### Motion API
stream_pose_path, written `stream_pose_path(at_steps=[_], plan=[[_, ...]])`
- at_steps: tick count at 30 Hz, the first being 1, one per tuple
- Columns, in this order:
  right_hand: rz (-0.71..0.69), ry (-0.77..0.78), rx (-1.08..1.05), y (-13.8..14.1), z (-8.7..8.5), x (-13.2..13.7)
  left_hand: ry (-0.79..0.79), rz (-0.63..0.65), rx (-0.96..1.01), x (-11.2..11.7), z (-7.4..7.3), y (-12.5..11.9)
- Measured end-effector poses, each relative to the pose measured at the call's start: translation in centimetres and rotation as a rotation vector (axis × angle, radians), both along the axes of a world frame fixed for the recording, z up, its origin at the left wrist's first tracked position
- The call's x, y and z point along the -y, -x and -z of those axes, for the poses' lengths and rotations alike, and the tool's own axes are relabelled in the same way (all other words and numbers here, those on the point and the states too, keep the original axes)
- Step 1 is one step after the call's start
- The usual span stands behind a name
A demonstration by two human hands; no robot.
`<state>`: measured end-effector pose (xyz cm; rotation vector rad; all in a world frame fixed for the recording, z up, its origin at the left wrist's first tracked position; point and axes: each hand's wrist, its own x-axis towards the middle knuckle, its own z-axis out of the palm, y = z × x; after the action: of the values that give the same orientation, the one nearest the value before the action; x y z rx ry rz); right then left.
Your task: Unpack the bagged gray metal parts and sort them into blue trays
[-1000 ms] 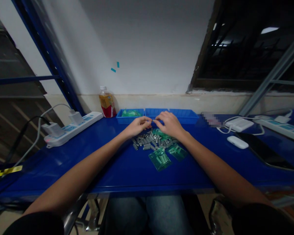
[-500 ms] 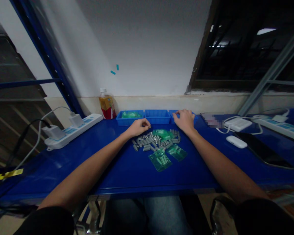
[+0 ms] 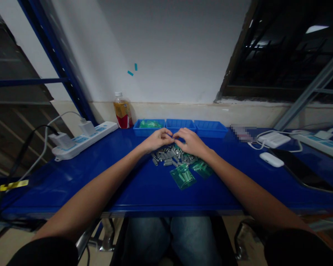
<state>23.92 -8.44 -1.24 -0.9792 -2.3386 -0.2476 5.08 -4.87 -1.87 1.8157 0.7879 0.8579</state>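
Above the back of a pile of small silver metal cylinders point(image 3: 168, 155), my left hand point(image 3: 158, 139) and my right hand point(image 3: 192, 142) meet at the fingertips. Both are closed in a pinch, and whatever lies between the fingers is too small to make out. Two green clear zip bags lie in front of the pile. The nearer bag point(image 3: 183, 176) has several cylinders inside; the other bag point(image 3: 202, 168) is partly behind my right wrist. More green plastic on the pile is mostly covered by my right hand.
Behind my hands stand three blue trays, the left tray point(image 3: 138, 132) holding green bags. A drink bottle point(image 3: 123, 112) stands beside it. Power strips lie at left point(image 3: 80, 146) and right point(image 3: 319, 144). A phone point(image 3: 302, 171), a white case point(image 3: 271, 159) and a white charger point(image 3: 274, 140) with cable lie at right.
My right hand has come left and forward from the right tray to meet my left hand. My left hand has shifted slightly right. The view has tilted down a little.
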Motion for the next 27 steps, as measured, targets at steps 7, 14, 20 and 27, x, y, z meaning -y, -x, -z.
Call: stream_pose_path(at_steps=[7, 14, 20, 27], plan=[[0.517, -0.095, -0.088, -3.6, -0.7, -2.2, -0.387, -0.103, -0.442, -1.2, 0.3, 0.7], [1.008, 0.041, -0.252, -9.4, 0.4, -4.3, -0.406, -0.077, -0.638, -1.4, 0.0, 0.4], [0.953, 0.028, -0.233, -7.9, 0.8, -3.9, -0.413, -0.138, -0.627, -1.2, 0.0, 0.3], [0.319, -0.001, -0.089, -0.4, 0.0, -0.4, -0.456, -0.159, -0.548, -1.3, -0.6, 0.8]])
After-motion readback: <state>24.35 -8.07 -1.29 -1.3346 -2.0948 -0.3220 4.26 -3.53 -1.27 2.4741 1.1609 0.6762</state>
